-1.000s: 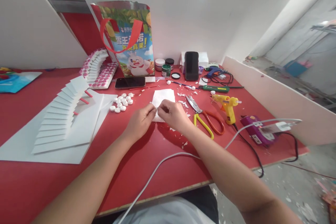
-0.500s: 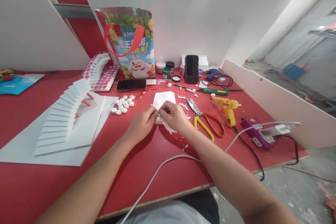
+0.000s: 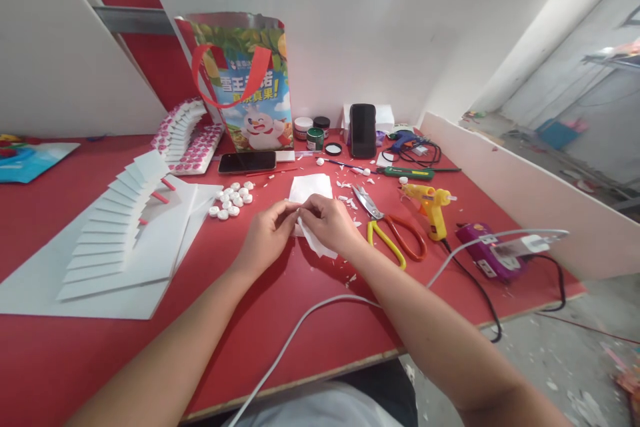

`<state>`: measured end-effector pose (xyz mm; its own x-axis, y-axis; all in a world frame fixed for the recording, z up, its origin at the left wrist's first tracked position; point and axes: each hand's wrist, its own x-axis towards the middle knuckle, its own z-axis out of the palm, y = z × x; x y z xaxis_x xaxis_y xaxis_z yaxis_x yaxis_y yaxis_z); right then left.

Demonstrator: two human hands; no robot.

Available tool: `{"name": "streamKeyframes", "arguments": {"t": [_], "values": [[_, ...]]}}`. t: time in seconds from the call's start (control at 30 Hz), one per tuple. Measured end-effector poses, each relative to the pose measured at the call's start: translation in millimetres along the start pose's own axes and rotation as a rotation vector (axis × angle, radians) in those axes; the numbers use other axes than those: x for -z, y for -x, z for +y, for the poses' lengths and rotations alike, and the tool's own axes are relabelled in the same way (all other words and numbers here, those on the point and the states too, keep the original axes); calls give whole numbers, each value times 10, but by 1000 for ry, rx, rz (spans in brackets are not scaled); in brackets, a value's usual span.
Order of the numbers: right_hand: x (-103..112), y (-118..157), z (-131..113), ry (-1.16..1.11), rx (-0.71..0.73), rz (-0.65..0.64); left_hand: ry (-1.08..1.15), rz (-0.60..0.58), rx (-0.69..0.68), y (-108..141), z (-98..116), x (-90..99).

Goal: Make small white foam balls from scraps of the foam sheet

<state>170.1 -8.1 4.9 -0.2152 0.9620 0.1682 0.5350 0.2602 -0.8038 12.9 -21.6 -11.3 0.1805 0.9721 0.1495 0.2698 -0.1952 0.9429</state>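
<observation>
Pinching a piece of thin white paper (image 3: 316, 242) at its upper end, the left hand (image 3: 269, 232) and the right hand (image 3: 330, 221) meet fingertip to fingertip, thumbs and forefingers pressed together; the small bit between them is too hidden to make out. The paper's loose end hangs down below the right hand, over the near part of the red table (image 3: 225, 347). Just beyond the fingers lies a white sheet (image 3: 311, 186), partly covered by them. A cluster of small white rolls (image 3: 237, 201) sits to the left, near a stepped row of white cards (image 3: 107, 230). To the right, among white scraps (image 3: 345, 199), lie scissors (image 3: 373, 208) with one yellow and one red handle, and past them a yellow glue gun (image 3: 437, 205). A pale cable (image 3: 345, 296) runs under the right forearm.
</observation>
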Motion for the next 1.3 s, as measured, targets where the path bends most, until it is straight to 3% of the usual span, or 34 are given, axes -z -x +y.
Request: {"name": "streamKeyframes", "arguments": {"t": [0.23, 0.5, 0.6, 0.67, 0.73, 0.8, 0.87, 1.07, 1.3], "values": [[-1, 8, 2, 50, 7, 7, -208, 35, -154, 5, 38, 20], [32, 1, -8, 23, 36, 6, -248, 63, -176, 4, 49, 45], [61, -30, -1, -193, -143, -27, -146, 84, -91, -4, 58, 47], [85, -49, -13, -476, -360, -123, -33, 91, -3, -9, 55, 49], [109, -57, -41, -792, -534, -303, 44, 107, 54, -11, 51, 54], [131, -58, -76, -1024, -624, -503, 60, 123, 48, -10, 51, 62], [148, -56, -103, -1128, -676, -608, 53, 121, 13, -9, 57, 72], [167, -69, -93, -1164, -696, -460, 104, 100, 15, -15, 60, 75], [176, -53, -128, -1009, -587, -372, 246, 150, 161, -23, 58, 35]]}}
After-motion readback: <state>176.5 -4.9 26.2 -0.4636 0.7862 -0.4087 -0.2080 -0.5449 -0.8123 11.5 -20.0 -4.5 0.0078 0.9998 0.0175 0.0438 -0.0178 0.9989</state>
